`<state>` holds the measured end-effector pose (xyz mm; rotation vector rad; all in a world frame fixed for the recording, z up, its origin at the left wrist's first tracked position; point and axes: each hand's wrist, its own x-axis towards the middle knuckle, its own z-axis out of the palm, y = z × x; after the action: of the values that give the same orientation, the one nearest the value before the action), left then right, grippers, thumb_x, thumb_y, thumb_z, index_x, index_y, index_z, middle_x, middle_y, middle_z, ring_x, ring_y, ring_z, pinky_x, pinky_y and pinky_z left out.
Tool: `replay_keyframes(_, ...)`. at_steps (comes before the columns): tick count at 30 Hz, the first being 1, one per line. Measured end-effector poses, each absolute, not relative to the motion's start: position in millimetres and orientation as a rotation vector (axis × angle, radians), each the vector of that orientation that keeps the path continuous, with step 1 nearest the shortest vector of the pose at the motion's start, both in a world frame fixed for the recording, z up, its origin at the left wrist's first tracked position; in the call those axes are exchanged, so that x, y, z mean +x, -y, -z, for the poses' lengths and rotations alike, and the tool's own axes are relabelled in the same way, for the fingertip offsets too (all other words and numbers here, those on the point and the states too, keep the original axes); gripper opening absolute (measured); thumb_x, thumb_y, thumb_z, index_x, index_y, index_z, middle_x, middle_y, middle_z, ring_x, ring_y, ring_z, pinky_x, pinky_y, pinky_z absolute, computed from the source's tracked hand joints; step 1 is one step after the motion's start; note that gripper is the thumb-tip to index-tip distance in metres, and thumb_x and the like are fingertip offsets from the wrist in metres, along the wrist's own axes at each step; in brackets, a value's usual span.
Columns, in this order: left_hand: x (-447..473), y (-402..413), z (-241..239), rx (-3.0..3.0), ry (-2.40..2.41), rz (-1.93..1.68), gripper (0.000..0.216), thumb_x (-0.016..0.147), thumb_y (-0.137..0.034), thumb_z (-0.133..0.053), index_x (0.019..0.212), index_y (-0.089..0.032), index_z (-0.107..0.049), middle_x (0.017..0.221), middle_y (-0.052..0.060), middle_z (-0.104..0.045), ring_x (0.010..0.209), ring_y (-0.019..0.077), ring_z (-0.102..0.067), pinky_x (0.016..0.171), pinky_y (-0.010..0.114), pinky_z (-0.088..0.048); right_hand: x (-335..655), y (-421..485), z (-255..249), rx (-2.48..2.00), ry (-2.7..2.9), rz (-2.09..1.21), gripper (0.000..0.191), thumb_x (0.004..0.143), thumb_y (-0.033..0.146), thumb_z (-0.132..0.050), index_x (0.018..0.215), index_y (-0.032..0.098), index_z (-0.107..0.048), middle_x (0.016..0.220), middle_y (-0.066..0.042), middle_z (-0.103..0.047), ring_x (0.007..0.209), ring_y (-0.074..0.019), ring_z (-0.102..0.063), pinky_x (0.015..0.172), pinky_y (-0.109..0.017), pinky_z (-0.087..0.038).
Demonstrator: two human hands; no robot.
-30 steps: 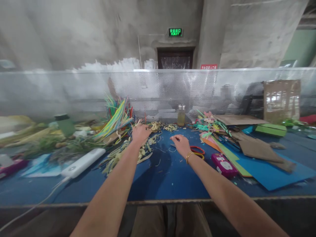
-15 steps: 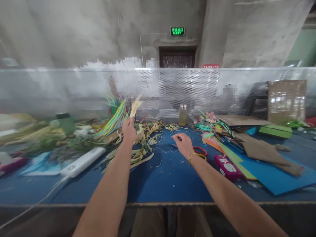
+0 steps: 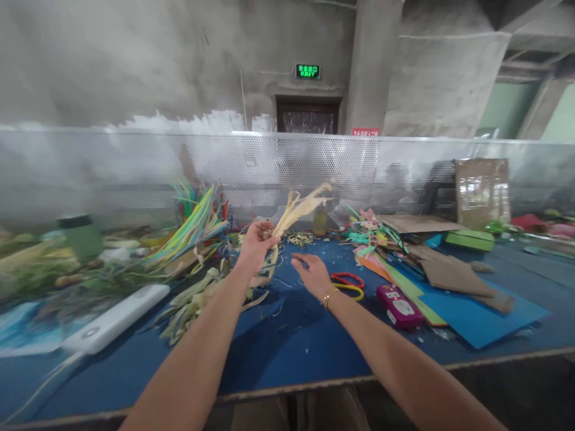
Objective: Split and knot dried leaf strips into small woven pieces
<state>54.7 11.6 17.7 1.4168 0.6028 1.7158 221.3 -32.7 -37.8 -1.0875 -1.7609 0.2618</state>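
Note:
My left hand [image 3: 258,244] is closed around a pale dried corn husk [image 3: 303,206], whose frayed strips fan up and to the right. Below that hand, more husk strips [image 3: 191,305] lie in a loose heap, partly covered by my forearm. My right hand [image 3: 313,275], with a gold bracelet [image 3: 329,297] at the wrist, hovers low over the blue table, apart from the husk. Its fingers are bent but spaced from the thumb, with nothing visible in them. Just beside it lie scissors with red and yellow handles [image 3: 353,292], their blades hidden behind the hand.
A purple box-like device [image 3: 399,306] and blue sheets [image 3: 485,320] lie at right, with brown cardboard [image 3: 453,275]. Colourful strips [image 3: 193,221], a green jar [image 3: 81,239] and a white power strip [image 3: 117,320] stand or lie at left. A perforated metal screen [image 3: 251,173] rises behind.
My left hand has moved right with the husk, which now leans rightward instead of standing up. My right hand has drawn slightly away from the scissors. The camera view has turned to the right.

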Motion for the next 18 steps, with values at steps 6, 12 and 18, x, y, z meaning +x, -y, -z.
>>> replay_keyframes(6,103,0,1,1.662,-0.776,-1.606,0.036,0.058,-0.023,-0.070,0.088,-0.018,-0.051,0.084,0.000,-0.056,0.077,0.0125,-0.056,0.076,0.028,-0.047,218,26,43,-1.093,1.699,-0.359,0.028,0.080,0.041,-0.056,0.094,0.019,-0.065,0.088,-0.006,-0.069,0.081,-0.0184,-0.061,0.076,-0.030,-0.043)
replay_keyframes(12,104,5,6,1.990,-0.898,-1.394,0.048,0.062,-0.029,-0.069,0.106,-0.018,-0.053,0.107,0.008,-0.060,0.099,0.0200,-0.057,0.087,0.035,-0.044,229,20,43,-1.157,1.683,-0.318,0.015,0.079,0.023,-0.053,0.087,0.020,-0.065,0.083,-0.004,-0.068,0.079,-0.0177,-0.058,0.074,-0.028,-0.043)
replay_keyframes(18,79,0,4,2.359,-1.069,-0.860,0.031,0.078,-0.044,-0.051,0.092,-0.020,-0.067,0.079,0.004,-0.069,0.074,0.0182,-0.062,0.071,0.029,-0.046,241,17,37,-1.211,1.593,-0.324,0.021,0.080,0.023,-0.049,0.098,0.019,-0.060,0.094,-0.008,-0.067,0.090,-0.0192,-0.059,0.084,-0.032,-0.041)
